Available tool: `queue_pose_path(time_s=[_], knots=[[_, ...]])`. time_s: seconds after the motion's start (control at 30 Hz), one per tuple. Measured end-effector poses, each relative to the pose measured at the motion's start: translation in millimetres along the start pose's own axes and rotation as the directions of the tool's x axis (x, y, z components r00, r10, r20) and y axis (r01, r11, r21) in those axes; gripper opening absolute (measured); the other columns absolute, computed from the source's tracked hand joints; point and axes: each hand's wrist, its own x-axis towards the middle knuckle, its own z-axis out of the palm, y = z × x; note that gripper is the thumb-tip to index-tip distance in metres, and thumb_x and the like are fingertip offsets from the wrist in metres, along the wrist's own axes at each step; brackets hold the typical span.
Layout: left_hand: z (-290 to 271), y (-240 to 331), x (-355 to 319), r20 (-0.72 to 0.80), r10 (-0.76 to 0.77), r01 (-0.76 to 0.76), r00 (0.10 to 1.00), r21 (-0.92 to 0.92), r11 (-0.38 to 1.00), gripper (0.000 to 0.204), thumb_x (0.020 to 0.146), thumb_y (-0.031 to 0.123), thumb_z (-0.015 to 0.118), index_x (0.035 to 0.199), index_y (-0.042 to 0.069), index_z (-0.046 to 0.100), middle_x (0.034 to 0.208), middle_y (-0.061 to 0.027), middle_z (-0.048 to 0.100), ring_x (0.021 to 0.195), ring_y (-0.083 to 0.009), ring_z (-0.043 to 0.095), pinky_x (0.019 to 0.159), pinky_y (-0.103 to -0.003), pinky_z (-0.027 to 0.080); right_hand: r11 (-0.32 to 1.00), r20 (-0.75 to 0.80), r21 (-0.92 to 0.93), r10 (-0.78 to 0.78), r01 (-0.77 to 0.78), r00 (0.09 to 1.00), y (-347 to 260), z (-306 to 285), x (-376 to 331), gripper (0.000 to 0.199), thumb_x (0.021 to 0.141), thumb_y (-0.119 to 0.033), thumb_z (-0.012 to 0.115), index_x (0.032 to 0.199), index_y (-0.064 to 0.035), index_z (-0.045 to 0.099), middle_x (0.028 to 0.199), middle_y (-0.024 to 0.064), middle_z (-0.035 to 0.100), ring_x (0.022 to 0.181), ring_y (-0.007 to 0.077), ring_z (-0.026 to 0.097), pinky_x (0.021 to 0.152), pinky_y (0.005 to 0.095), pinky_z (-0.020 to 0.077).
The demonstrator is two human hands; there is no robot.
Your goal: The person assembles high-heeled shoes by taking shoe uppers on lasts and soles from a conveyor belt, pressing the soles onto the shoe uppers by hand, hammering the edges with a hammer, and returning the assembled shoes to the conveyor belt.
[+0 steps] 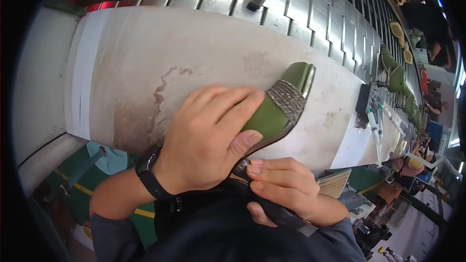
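Note:
A green shoe (272, 120) with a glittery silver-grey band across its front lies tilted over the near part of the worktable, toe pointing away to the right. My left hand (206, 131), a black watch on its wrist, grips the shoe from above, its fingers over the green upper and its thumb along the near side. The palm hides the back of the shoe. Close beside it, my right hand (286, 189) closes its fingers around a dark, long piece (279, 213) pressed against the shoe's near edge. I cannot make out what kind of thing it is.
Beyond the pale, stained worktable (145, 58) runs a conveyor of metal slats (310, 5) carrying shoe parts. More green shoes (397, 78) stand farther right. At the table's right end lie several syringe-like tubes (376, 128) beside a black box (362, 99). Other people work in the background.

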Motion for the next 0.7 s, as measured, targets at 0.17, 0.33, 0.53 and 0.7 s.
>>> queue_pose_path(time_s=[0.17,0.33,0.53,0.7], knots=[[-4,8,8,0.042,-0.075,0.074,0.996,0.015,0.997,0.044,0.106,0.026,0.059,0.133,-0.009,0.064,0.128,-0.0274,0.069,0.116,-0.0471,0.065,0.102,-0.050,0.050,0.996,-0.123,0.093,0.000,0.012,0.992,3,-4,-3,0.031,0.080,-0.004,0.085,0.108,0.0042,0.075,0.114,0.0201,0.077,0.100,0.0344,0.077,0.090,0.0391,0.0645],[2,37,35,0.149,-0.237,0.225,0.960,0.091,0.970,0.089,0.087,0.041,0.083,0.151,-0.007,0.046,0.131,-0.0288,0.065,0.115,-0.0459,0.065,0.101,-0.050,0.050,0.866,-0.312,0.443,0.392,-0.233,0.865,-6,-47,-11,0.032,0.095,-0.004,0.077,0.125,0.0041,0.067,0.124,0.0207,0.075,0.117,0.0247,0.073,0.101,0.0365,0.0572],[25,35,41,0.146,-0.141,0.108,0.979,0.218,0.970,0.086,0.078,0.028,0.086,0.148,-0.005,0.049,0.109,-0.0236,0.067,0.099,-0.0446,0.065,0.088,-0.053,0.051,0.933,-0.294,0.262,0.320,-0.245,0.901,14,-54,15,0.024,0.098,-0.004,0.074,0.120,0.0041,0.069,0.110,0.0137,0.079,0.097,0.0119,0.073,0.085,0.0269,0.0576],[21,39,44,0.202,-0.209,0.154,0.957,0.259,0.954,0.083,0.080,0.026,0.085,0.148,-0.005,0.048,0.110,-0.0254,0.067,0.102,-0.0459,0.065,0.088,-0.052,0.052,0.888,-0.382,0.422,0.357,-0.183,0.853,54,-64,46,0.015,0.098,-0.008,0.074,0.107,0.0039,0.074,0.095,0.0081,0.078,0.085,0.0104,0.071,0.077,0.0259,0.0558]])
